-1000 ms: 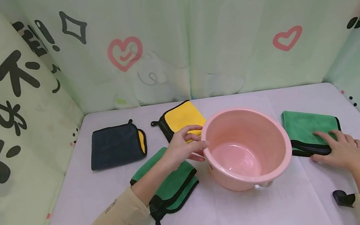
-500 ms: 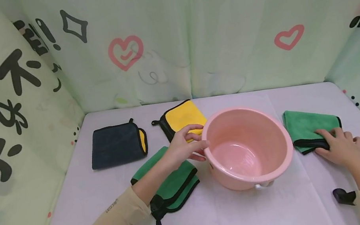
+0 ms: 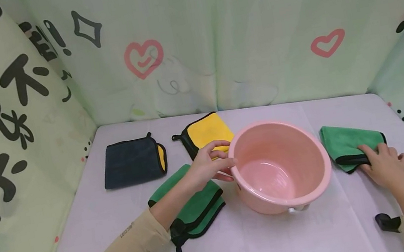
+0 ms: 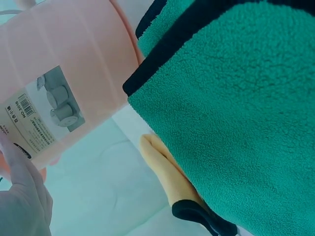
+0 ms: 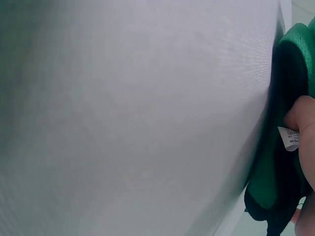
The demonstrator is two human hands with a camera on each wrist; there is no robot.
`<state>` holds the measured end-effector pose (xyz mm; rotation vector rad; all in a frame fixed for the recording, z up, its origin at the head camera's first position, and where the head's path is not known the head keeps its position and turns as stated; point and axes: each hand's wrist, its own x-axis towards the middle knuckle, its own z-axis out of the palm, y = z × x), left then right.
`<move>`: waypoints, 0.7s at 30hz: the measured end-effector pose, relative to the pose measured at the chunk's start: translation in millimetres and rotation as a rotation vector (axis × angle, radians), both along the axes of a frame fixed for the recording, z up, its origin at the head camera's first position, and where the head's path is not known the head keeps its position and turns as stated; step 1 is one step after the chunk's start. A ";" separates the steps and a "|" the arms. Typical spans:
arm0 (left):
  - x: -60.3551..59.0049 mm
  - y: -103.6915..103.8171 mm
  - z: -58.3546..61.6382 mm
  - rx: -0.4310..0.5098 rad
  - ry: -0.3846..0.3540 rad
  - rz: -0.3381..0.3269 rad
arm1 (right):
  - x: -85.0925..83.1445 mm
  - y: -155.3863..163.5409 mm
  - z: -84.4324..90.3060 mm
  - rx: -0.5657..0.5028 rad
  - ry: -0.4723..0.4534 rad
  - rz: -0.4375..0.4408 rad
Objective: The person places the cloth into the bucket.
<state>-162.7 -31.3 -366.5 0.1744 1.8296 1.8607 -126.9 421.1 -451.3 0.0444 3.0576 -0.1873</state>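
A pink bucket (image 3: 281,161) stands upright in mid table, its printed label facing the left wrist camera. My left hand (image 3: 209,165) holds its left rim, thumb at the lip and fingers against the outer wall. On the right lies a folded green towel (image 3: 350,138) with black edging. My right hand (image 3: 389,165) grips its near edge, the thumb under the black border. In the right wrist view the towel (image 5: 263,191) shows a small white tag beside the thumb. Another green towel (image 3: 200,207), with a black loop, lies beneath my left forearm.
A dark navy folded towel (image 3: 133,163) with a yellow inside lies at the back left. A yellow towel with black trim (image 3: 209,131) lies behind my left hand. Printed curtains (image 3: 262,29) enclose the table's back and sides. A black device (image 3: 387,223) sits at my right wrist.
My right fingers have closed in on the right green towel, and its near edge has bunched and narrowed under them. The left hand and bucket stay in place.
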 end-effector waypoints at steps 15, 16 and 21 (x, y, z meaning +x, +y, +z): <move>-0.7 2.5 3.6 -0.018 -0.038 0.020 | 1.8 -5.8 22.7 -0.023 0.230 -0.088; -0.7 2.5 3.7 -0.018 -0.040 0.020 | 1.7 -7.6 25.4 -0.024 0.242 -0.091; -0.8 2.2 4.6 -0.021 -0.050 0.023 | -0.7 -18.4 40.8 -0.018 0.322 -0.094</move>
